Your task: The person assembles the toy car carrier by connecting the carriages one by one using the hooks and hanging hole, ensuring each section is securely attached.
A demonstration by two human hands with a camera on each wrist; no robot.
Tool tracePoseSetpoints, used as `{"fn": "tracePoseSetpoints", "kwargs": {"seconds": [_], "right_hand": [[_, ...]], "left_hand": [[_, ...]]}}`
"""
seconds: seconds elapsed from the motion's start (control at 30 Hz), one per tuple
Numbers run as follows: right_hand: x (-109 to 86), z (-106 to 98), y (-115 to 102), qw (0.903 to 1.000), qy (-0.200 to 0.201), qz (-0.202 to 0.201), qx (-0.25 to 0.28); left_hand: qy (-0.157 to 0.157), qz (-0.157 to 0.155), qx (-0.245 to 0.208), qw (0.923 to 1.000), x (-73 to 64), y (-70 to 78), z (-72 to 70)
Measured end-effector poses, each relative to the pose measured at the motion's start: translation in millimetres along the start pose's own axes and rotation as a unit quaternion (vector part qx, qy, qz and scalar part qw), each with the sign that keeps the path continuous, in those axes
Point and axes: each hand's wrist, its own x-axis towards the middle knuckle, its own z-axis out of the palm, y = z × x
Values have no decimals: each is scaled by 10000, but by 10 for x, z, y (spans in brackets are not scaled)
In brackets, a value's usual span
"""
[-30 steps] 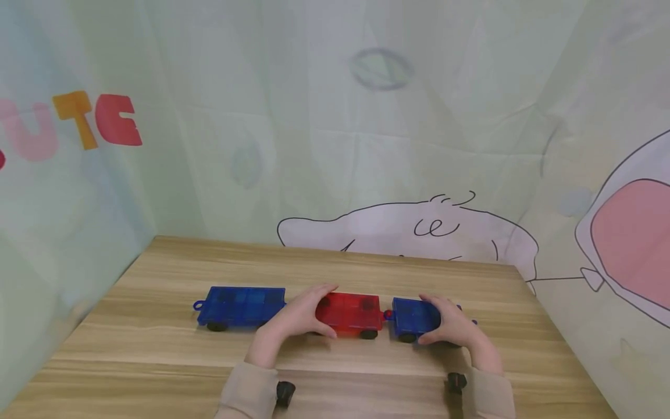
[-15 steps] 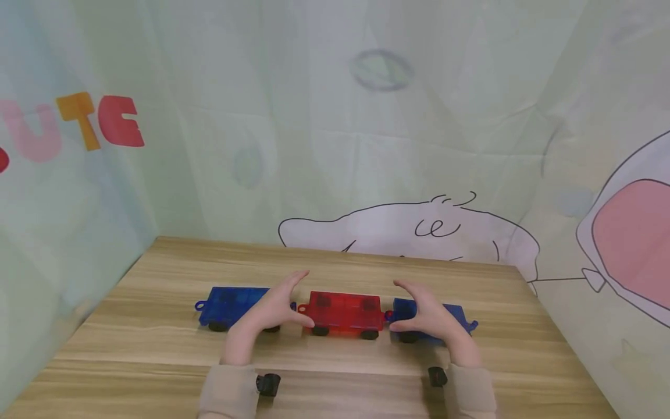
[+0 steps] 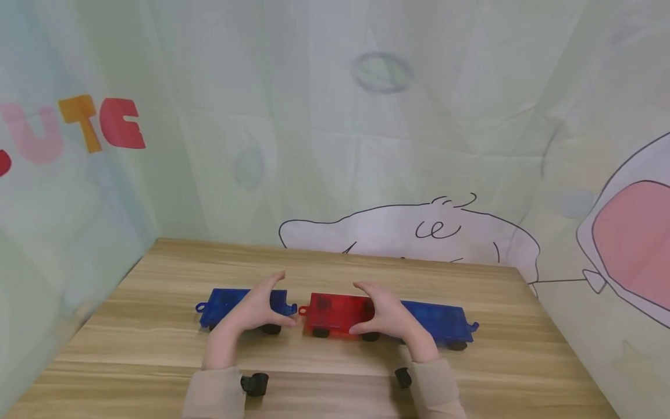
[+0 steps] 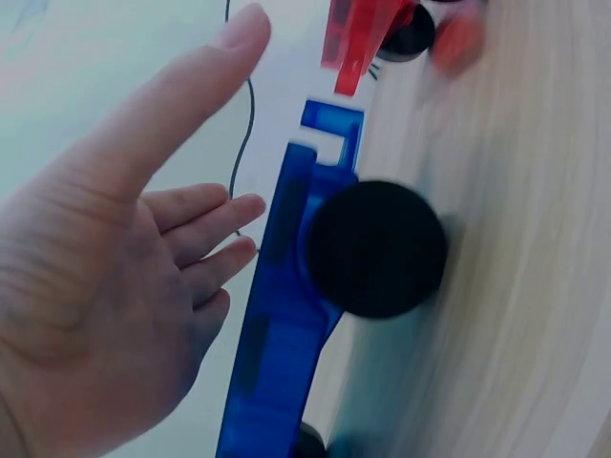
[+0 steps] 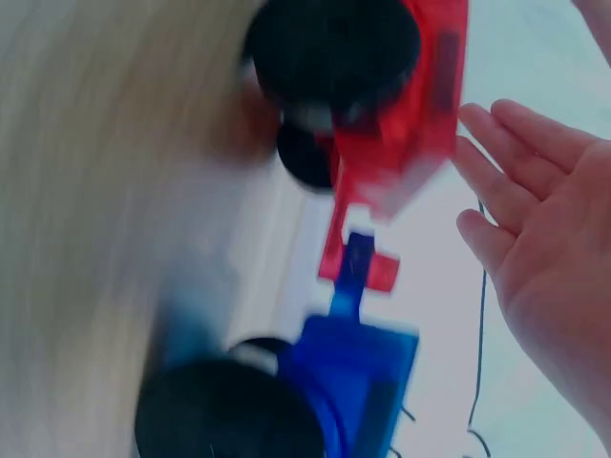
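Note:
Three flat translucent toy train cars with black wheels stand in a row. My left hand (image 3: 253,308) spans the right end of the left blue car (image 3: 222,304), thumb in front, fingers behind. In the left wrist view that car's blue hook (image 4: 348,124) points at the red car, with a small gap between. Over the red car's (image 3: 335,311) right end is my right hand (image 3: 387,314), its fingers spread and extended. The right wrist view shows the red car's end piece (image 5: 382,272) crossed by the front of the right blue car (image 5: 353,353).
The wooden table (image 3: 335,372) carries the row across its middle. A printed cloth (image 3: 314,145) with cartoon drawings hangs behind and at both sides. Black wrist devices (image 3: 255,384) sit at both sleeves.
Both hands have moved left: the left from the red car to the left blue car, the right from the right blue car to the red car. The cars stay nearly in place.

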Motion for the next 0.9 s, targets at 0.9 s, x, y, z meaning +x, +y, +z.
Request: {"fn": "tracePoseSetpoints", "kwargs": {"seconds": [0.9], "right_hand": [[202,240,-52,9977,-586,145,292]], "left_hand": [[-177,24,33,9998,-72,-170,-81]]}}
